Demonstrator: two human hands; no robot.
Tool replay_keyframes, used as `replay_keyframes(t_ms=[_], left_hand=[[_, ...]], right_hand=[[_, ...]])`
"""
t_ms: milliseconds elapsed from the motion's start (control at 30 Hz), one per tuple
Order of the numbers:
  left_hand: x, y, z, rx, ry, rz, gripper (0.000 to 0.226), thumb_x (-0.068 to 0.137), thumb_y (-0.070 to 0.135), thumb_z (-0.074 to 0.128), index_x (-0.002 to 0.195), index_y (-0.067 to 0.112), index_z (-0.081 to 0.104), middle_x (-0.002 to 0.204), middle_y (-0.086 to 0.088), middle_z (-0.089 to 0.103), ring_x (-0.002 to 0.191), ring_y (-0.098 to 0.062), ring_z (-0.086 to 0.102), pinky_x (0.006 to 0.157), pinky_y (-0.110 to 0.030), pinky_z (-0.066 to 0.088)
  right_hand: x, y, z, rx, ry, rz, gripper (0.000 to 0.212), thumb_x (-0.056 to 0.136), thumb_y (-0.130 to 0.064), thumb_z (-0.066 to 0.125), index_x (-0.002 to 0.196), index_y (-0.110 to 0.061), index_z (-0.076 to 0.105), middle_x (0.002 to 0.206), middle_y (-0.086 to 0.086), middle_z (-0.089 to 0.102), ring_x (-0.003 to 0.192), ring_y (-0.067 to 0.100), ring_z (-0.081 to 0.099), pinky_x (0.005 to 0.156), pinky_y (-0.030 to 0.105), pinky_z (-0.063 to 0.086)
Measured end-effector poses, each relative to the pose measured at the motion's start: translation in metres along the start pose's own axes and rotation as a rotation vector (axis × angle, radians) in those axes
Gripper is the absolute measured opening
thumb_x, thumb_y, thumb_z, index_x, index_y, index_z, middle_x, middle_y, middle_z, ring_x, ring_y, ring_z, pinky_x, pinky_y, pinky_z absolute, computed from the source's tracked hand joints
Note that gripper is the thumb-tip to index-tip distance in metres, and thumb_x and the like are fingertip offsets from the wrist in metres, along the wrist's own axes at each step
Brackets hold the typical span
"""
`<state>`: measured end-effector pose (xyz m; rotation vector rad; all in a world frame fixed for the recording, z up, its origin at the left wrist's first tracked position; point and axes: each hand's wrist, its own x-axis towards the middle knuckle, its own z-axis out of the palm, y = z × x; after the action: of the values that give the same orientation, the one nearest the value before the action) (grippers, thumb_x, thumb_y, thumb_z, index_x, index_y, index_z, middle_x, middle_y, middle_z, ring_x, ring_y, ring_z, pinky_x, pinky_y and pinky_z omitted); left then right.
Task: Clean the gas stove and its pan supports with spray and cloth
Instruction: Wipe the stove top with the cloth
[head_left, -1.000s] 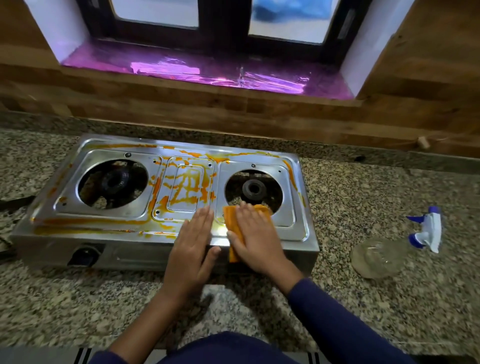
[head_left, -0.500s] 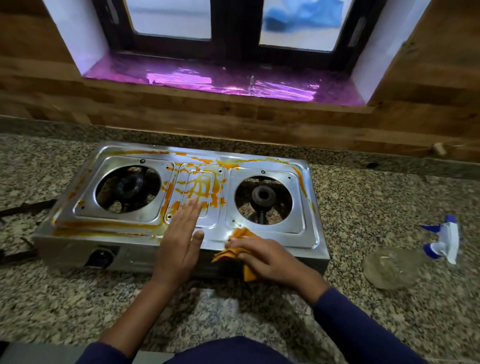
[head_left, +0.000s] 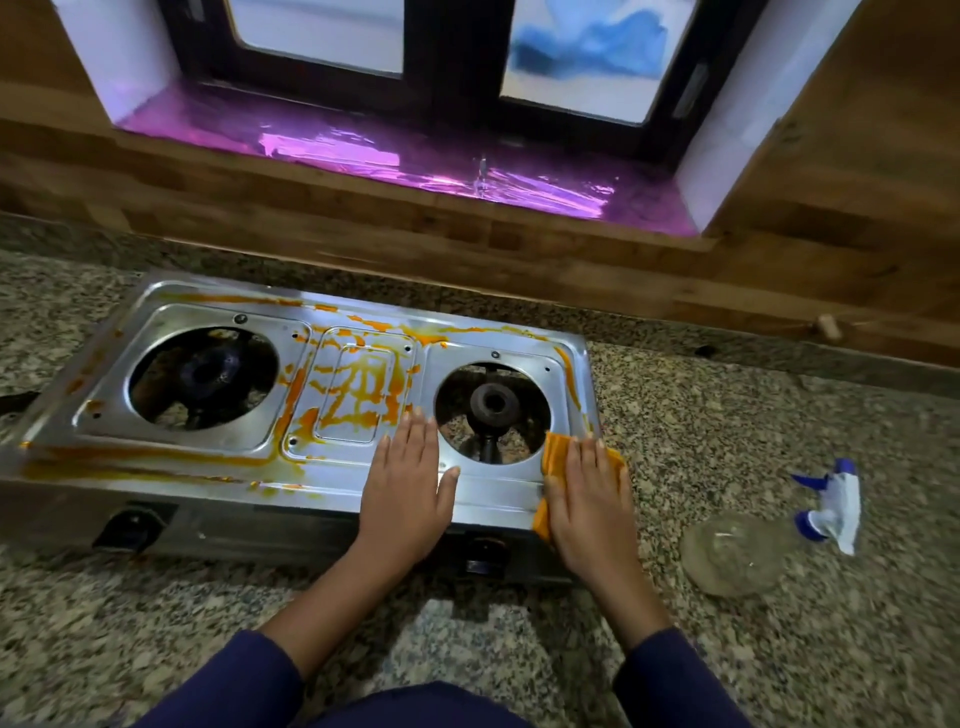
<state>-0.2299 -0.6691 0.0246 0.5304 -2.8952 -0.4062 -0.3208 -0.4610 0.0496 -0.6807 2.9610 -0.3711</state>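
The left hand (head_left: 410, 483) is laid flat, fingers straight and together, on the steel top of the gas stove (head_left: 498, 491), between the centre panel and the right burner (head_left: 492, 402). The right hand (head_left: 587, 499) is spread flat, and an orange cloth (head_left: 555, 452) is pressed beneath it against the stove's front right corner. The stove is set on a speckled granite countertop (head_left: 727, 426) below a window. Orange smears (head_left: 363, 387) are seen across its centre panel, rear rim and left front edge. Most of the cloth is hidden by the palm. The stove's left end is cut off. A spray bottle (head_left: 737, 551), blurred, is laid on its side to the right, well apart.
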Motion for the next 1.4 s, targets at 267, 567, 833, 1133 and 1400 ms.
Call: replay_keyframes(t_ms=[267,567,833,1133,1400], left_hand=[[0.002,0.000,0.006,0.059,-0.007,-0.002,0.068,0.098,0.045,0.023,0.150,0.002,0.031,0.157,-0.016,0.028,0.147,-0.027,0.026,0.117,-0.037,0.008],[0.001,0.001,0.001,0.082,-0.030,0.006,0.066,0.099,0.044,0.024,0.151,0.003,0.028,0.159,-0.014,0.025,0.149,-0.026,0.020,0.116,-0.041,0.015],[0.001,0.004,0.000,0.076,-0.039,-0.005,0.065,0.100,0.043,0.024,0.151,0.004,0.027,0.160,-0.014,0.024,0.149,-0.025,0.018,0.117,-0.043,0.018],[0.000,0.006,-0.001,0.080,-0.022,-0.028,0.063,0.100,0.041,0.027,0.152,0.005,0.027,0.160,-0.012,0.022,0.150,-0.024,0.016,0.118,-0.041,0.017],[-0.024,-0.009,-0.010,0.096,0.032,-0.019,0.065,0.102,0.047,0.026,0.154,0.008,0.022,0.163,-0.008,0.015,0.151,-0.021,0.009,0.120,-0.044,0.015]], right_hand=[[0.094,0.000,-0.002,-0.085,-0.011,0.022,0.066,0.103,-0.049,0.017,0.157,-0.014,0.007,0.166,0.004,0.003,0.153,0.021,0.000,0.123,0.046,0.001],[0.218,-0.007,-0.004,-0.098,-0.012,-0.071,0.062,0.106,-0.043,0.019,0.156,-0.008,0.015,0.165,0.011,0.010,0.152,0.025,0.007,0.122,0.044,0.006],[0.260,-0.079,0.012,-0.105,-0.125,-0.371,0.059,0.105,-0.044,0.023,0.156,-0.014,0.020,0.164,0.004,0.017,0.152,0.020,0.010,0.121,0.042,0.007],[0.255,-0.168,0.033,-0.181,-0.209,-0.789,0.064,0.105,-0.048,0.021,0.158,-0.016,0.004,0.166,0.003,0.001,0.153,0.018,-0.001,0.121,0.042,0.001],[0.218,-0.163,0.034,-0.199,-0.299,-1.028,0.060,0.106,-0.044,0.020,0.158,-0.019,0.005,0.166,0.001,0.002,0.153,0.018,0.001,0.120,0.039,-0.003]])
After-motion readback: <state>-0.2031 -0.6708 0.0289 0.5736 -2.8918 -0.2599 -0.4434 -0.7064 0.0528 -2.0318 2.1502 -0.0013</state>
